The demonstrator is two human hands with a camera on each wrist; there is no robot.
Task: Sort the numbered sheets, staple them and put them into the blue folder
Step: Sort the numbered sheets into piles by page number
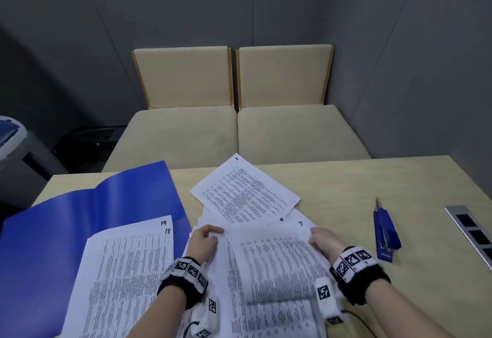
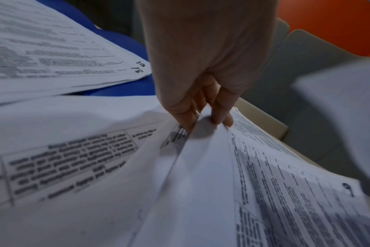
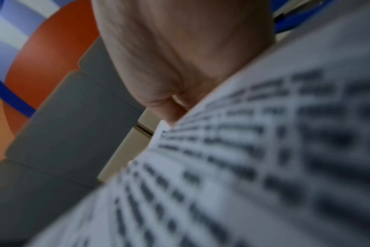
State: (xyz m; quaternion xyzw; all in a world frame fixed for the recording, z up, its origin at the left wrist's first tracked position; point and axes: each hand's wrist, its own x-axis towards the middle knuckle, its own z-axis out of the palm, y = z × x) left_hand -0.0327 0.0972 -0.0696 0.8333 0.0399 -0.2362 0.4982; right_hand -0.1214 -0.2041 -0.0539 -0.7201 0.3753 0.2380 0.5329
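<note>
Head view: sorting is midway. Sheets 19 and 18 (image 1: 125, 265) lie on the open blue folder (image 1: 53, 231); sheet 8 (image 1: 245, 193) lies loose, stapler (image 1: 386, 233) unused.

Left wrist: left hand (image 2: 201, 66) pinches a sheet (image 2: 201, 167).

Right wrist: right hand (image 3: 175, 55) probably grips a sheet's edge; blurred.

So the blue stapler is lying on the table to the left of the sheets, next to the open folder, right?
Not quite. In the head view the blue stapler lies on the table to the right of the sheets; the open folder is on the left.
</note>
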